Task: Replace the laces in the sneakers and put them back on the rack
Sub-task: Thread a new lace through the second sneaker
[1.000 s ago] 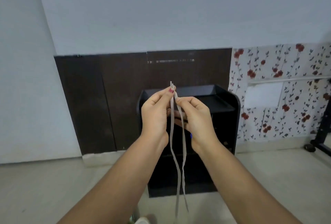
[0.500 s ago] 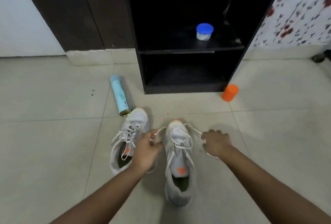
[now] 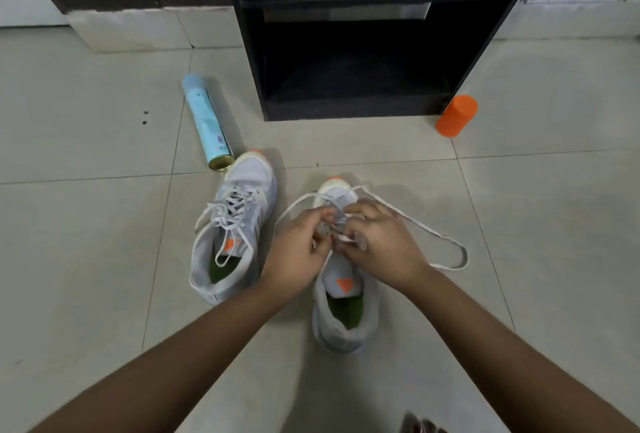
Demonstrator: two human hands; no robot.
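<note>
Left hand (image 3: 294, 247) and right hand (image 3: 382, 247) together pinch the lace (image 3: 450, 267).

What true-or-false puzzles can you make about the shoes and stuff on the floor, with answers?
1. The left hand and the right hand both pinch the lace of the right-side sneaker. True.
2. The orange cylinder sits on a shelf. False: it is on the floor beside the rack.
3. The blue can lies on the floor near the toe of the left-side sneaker. True.
4. Both sneakers are inside the rack. False: both are on the floor in front of it.
</note>
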